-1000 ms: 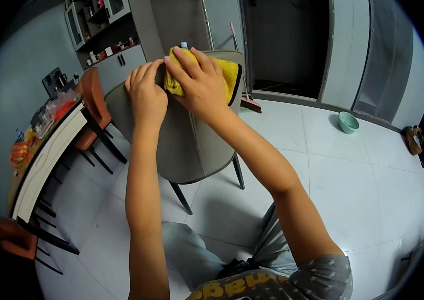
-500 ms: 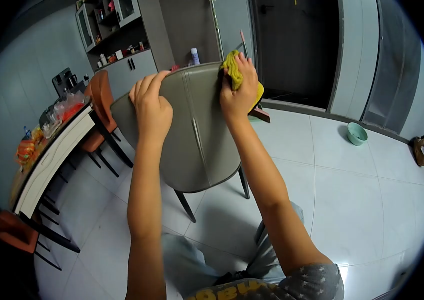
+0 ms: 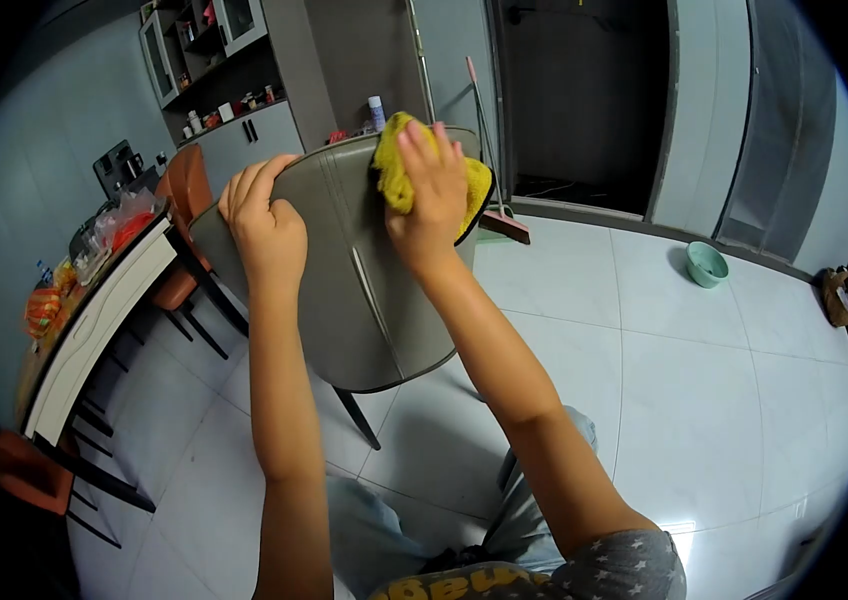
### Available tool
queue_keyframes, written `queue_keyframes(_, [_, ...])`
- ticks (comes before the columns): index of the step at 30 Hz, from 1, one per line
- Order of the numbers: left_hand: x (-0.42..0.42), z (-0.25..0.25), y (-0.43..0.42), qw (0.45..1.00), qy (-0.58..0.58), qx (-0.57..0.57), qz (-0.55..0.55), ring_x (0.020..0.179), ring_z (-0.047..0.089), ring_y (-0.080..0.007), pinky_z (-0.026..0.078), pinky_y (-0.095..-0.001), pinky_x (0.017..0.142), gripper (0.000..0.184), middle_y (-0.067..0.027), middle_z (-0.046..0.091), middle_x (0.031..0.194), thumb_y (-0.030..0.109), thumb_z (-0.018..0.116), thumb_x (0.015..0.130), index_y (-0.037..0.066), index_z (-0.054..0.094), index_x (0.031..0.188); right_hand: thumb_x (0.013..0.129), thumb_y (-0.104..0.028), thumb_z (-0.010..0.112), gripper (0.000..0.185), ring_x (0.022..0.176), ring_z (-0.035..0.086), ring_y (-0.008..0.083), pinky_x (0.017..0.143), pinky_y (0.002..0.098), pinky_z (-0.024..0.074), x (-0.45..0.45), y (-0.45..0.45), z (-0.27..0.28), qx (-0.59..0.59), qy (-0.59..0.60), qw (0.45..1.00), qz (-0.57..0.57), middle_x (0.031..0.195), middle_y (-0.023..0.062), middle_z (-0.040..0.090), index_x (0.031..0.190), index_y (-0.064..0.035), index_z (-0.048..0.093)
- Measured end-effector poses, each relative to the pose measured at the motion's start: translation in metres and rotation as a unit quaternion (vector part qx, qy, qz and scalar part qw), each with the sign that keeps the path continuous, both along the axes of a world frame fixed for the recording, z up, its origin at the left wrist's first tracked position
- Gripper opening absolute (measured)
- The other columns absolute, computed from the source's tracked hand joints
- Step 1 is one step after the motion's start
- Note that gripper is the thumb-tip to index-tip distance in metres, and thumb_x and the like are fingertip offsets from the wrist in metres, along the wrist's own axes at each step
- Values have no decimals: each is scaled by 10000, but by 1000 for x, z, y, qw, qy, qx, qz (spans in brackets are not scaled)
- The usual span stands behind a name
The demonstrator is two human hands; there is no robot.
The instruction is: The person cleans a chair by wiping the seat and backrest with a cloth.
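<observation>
In front of me stands a grey chair (image 3: 404, 320), its padded backrest facing me, with a seam and a silver strip down the middle. My left hand (image 3: 266, 225) is closed over the top edge of the backrest on the left, its fingertips hidden behind the rim. With my right hand (image 3: 431, 205) I hold a yellow cloth (image 3: 396, 180) with a dark border against the upper right of the backrest. Part of the cloth hangs out to the right of that hand.
A table (image 3: 94, 340) with bags and other items stands on the left, with orange chairs (image 3: 184, 185) beside it. A broom (image 3: 504, 226) is behind the grey chair. A green basin (image 3: 707, 265) sits on the tiled floor at right.
My right hand has moved the cloth left and down from the backrest's top right corner, onto its face. The left hand keeps hold of the top edge. The view has shifted slightly.
</observation>
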State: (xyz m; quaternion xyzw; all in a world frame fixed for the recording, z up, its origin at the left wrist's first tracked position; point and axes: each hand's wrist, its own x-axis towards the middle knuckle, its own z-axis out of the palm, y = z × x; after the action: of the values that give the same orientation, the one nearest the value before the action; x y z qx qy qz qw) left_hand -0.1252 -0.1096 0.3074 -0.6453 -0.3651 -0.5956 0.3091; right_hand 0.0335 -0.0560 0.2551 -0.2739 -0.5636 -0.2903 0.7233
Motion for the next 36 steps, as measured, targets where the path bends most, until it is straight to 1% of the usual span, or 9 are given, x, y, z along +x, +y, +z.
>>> queue_keyframes(2, [-1,1,-5,999,-4,-35,-4,1031,540,-276,340,-354,997,435,-113,621,997,-84,406,657,36,648,998,508,73,645,833,1293,426,350,1083,485,290,1,5,0,-8,42,999,6,1359,90,510,1314,-82,499])
queue_keyframes(8, [-5,0,-3,999,16,-18,-32,1005,542,-272,346,-350,987,427,-107,625,982,-78,405,665,34,647,998,695,56,609,591,1264,448,373,1060,430,329,1,16,12,-32,247,967,61,1332,175,516,1274,-2,512])
queue_keyframes(11, [-6,0,-4,999,18,-11,-36,1006,537,-270,338,-348,994,425,-104,622,984,-73,409,666,35,644,1003,726,89,549,522,1208,512,354,1014,354,388,14,16,7,-100,370,897,221,1296,207,539,1244,35,526])
queue_keyframes(14, [-4,-1,-3,1000,15,-19,-13,1008,530,-271,332,-346,1000,428,-97,615,988,-67,415,667,38,638,1017,820,81,511,438,1190,544,293,1004,309,395,10,12,-34,-133,311,925,175,1287,199,554,1256,54,521])
queue_keyframes(17, [-7,-1,-4,999,29,-38,-9,1021,516,-273,328,-345,1002,448,-86,607,1008,-64,419,665,51,630,1042,799,104,493,458,1198,539,297,1003,314,394,14,18,-70,-123,247,955,108,1293,202,550,1254,63,520])
queue_keyframes(24, [-10,0,-5,998,31,-43,-31,1048,495,-274,315,-350,1015,484,-81,594,1028,-70,419,652,69,621,1070,687,137,525,546,1168,551,340,973,346,427,39,24,-15,-79,239,959,126,1294,195,547,1221,23,551])
queue_keyframes(26, [-9,-1,-5,998,28,-47,-25,1038,504,-276,309,-355,1024,477,-86,596,1019,-69,425,651,66,622,1064,682,148,515,538,1160,555,342,970,347,429,42,26,-22,-96,242,947,187,1285,190,555,1202,20,561])
queue_keyframes(32, [-7,-2,0,999,34,-8,-10,977,535,-256,289,-382,1032,421,-80,609,976,-40,455,656,53,626,1029,627,189,484,620,1163,553,343,973,349,429,48,11,-94,-109,102,986,81,1260,197,568,1213,1,560])
queue_keyframes(36, [-5,-1,-5,999,30,-14,-23,979,535,-259,288,-389,1035,408,-81,609,976,-37,455,661,50,628,1021,615,206,491,639,1178,542,347,981,353,424,68,-2,-57,-109,123,981,107,1266,197,564,1220,5,551])
